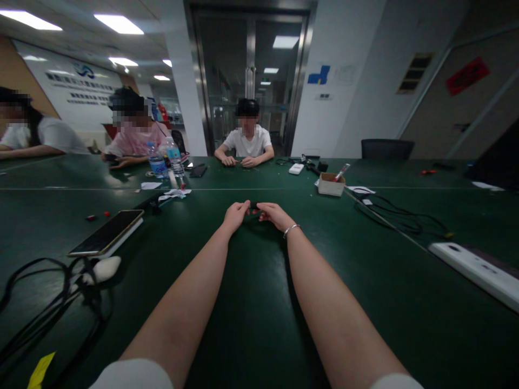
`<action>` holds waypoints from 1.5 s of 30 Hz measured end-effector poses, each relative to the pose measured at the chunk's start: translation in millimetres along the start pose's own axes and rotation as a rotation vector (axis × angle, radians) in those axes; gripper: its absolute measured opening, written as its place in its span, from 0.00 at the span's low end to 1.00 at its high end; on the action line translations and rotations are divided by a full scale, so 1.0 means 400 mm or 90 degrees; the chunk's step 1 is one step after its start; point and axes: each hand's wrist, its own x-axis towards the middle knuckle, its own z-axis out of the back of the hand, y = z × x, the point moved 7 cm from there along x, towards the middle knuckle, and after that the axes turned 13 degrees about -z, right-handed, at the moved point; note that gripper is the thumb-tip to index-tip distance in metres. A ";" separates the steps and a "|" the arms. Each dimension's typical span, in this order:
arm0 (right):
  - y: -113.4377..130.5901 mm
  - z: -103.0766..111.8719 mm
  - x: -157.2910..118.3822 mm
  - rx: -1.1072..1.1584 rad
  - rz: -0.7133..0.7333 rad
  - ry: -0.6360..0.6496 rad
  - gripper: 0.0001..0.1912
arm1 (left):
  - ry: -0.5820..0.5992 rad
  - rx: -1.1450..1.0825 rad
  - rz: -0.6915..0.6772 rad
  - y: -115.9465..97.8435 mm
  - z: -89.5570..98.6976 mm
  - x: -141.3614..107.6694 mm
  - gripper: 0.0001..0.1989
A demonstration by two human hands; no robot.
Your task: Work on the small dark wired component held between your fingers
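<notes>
Nearest the camera: my white sleeves (132, 374) at the bottom edge, bare forearms (182, 292) running up to mid-frame. Small dark object (254, 205) is at about the centre of the frame, between my hands. My left hand (235, 217) pinches its left end and my right hand (278, 216) has its right end; fingers of both closed on it, the right's lower ones loosely curled. Mostly covered, too small to identify. Looks held over the green tabletop (259, 302); can't tell if it touches.

Handling, my guess: light, stiff, probably hard plastic or similar, maybe a bit slick. Fragility can't be judged. Best hold is by the two ends, thumb against index, light pressure, middle left uncovered. Small enough that a slip at one end could twist it out.

Outward: silver bracelet (291, 230) on my right wrist. Left of frame, phone (109, 232) lying on a white slab, white rounded item (106, 268) just below it, by black cables (87, 292). Right of frame, small open box (331, 186), then white power strip (478, 270) at the edge. Upper centre, person in a white shirt (248, 145) seated opposite.
</notes>
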 end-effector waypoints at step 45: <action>0.002 0.008 -0.004 0.057 -0.011 -0.026 0.06 | -0.060 -0.092 -0.007 -0.025 0.003 -0.009 0.14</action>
